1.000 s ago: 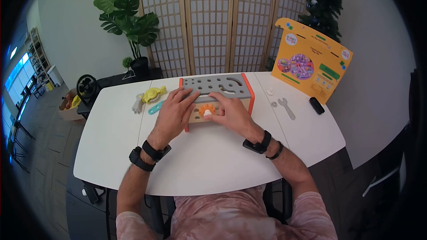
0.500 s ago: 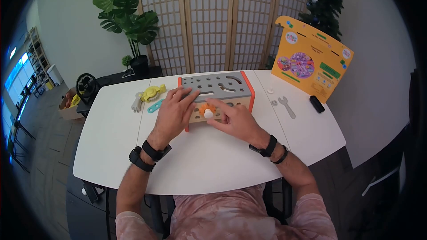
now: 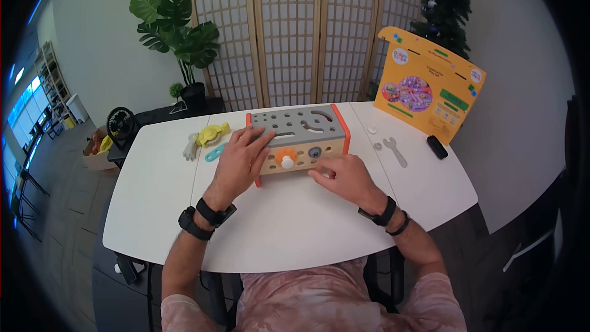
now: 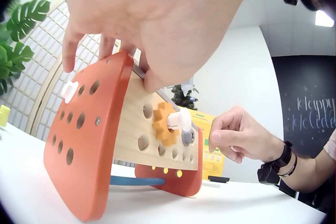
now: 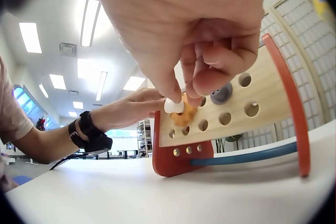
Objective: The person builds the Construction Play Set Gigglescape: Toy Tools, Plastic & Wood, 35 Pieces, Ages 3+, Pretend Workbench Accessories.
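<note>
A toy workbench (image 3: 295, 124) with a grey slotted top, a wooden front panel and red ends stands on the table. My left hand (image 3: 239, 163) rests on its left end, fingers spread over the top and thumb at the front edge. On the front panel sits an orange gear (image 4: 161, 124) with a white knobbed bolt (image 3: 287, 162) at its middle. To the right of the gear is a grey screw head (image 3: 314, 152). My right hand (image 3: 349, 178) hovers just off the panel's right half, fingers loosely curled with nothing between them.
Left of the workbench lie a yellow toy piece (image 3: 212, 134), a grey piece (image 3: 191, 149) and a turquoise strip (image 3: 215, 152). To the right are a grey wrench (image 3: 394, 152), a nut (image 3: 378, 146), a white piece (image 3: 372, 129), a black case (image 3: 437, 147) and a yellow box (image 3: 427, 86).
My right hand has left the gear and white bolt and moved right and down, uncovering the grey screw head. My left hand has stayed on the workbench.
</note>
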The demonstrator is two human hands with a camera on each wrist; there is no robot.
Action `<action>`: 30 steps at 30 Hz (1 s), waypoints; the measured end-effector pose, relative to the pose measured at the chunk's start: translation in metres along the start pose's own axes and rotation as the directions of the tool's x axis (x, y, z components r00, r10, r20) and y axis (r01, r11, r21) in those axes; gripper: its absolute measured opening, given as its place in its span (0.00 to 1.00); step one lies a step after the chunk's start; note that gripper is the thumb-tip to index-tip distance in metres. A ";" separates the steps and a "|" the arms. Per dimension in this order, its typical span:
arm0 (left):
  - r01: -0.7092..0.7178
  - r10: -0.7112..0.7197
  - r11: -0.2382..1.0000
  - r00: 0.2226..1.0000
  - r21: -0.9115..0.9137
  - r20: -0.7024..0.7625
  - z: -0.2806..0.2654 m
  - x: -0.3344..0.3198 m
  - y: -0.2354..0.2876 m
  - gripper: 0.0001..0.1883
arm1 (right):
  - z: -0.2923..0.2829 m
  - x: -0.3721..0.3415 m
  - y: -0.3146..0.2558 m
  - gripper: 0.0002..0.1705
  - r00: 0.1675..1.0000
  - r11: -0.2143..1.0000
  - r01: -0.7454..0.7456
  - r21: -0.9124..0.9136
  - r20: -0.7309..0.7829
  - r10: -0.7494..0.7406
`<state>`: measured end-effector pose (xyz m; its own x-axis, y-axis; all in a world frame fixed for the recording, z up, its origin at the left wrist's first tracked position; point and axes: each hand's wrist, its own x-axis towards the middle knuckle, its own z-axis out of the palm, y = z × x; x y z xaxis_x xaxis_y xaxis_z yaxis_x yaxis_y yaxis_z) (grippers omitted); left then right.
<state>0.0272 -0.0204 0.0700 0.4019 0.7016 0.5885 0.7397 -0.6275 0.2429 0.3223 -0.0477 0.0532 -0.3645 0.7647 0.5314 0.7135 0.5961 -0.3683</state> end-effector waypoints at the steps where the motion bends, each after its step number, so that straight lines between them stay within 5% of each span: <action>1: 0.000 0.000 1.000 1.000 0.002 -0.001 -0.001 0.000 -0.001 0.22 | -0.002 -0.002 0.002 0.14 1.000 1.000 -0.011 -0.003 0.010 0.011; 7: -0.035 0.036 0.999 0.997 -0.012 0.068 -0.011 -0.002 -0.005 0.23 | -0.011 -0.018 0.024 0.13 0.996 0.994 -0.094 0.053 -0.001 0.094; 10: -0.011 0.024 0.975 0.998 -0.223 0.054 -0.020 -0.003 -0.018 0.23 | -0.023 -0.024 0.028 0.13 0.988 0.986 -0.153 0.061 -0.001 0.153; 13: 0.035 -0.056 0.986 0.990 -0.164 -0.127 -0.033 0.003 -0.037 0.21 | -0.035 -0.030 0.033 0.13 0.968 0.968 -0.248 0.021 0.043 0.247; 18: 0.203 -0.231 0.954 0.967 -0.220 -0.109 -0.046 -0.005 -0.088 0.20 | -0.041 -0.041 0.051 0.13 0.955 0.953 -0.297 0.062 0.016 0.296; 22: 0.263 -0.250 0.962 0.955 0.068 -0.160 -0.038 -0.030 -0.161 0.26 | -0.046 -0.045 0.061 0.13 0.950 0.949 -0.311 0.054 -0.007 0.312; 24: 0.443 -0.418 0.862 0.896 0.246 -0.149 -0.033 -0.044 -0.197 0.30 | -0.050 -0.047 0.066 0.13 0.946 0.945 -0.324 0.046 0.002 0.324; 30: 0.620 -0.671 0.673 0.741 0.403 -0.021 -0.013 -0.064 -0.238 0.38 | -0.056 -0.052 0.083 0.13 0.929 0.928 -0.370 -0.032 0.019 0.371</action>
<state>-0.1813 0.0794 -0.0160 -0.2097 0.9339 0.2896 0.9646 0.1491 0.2175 0.4341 -0.0514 0.0374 -0.0855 0.9358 0.3421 0.8167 0.2625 -0.5139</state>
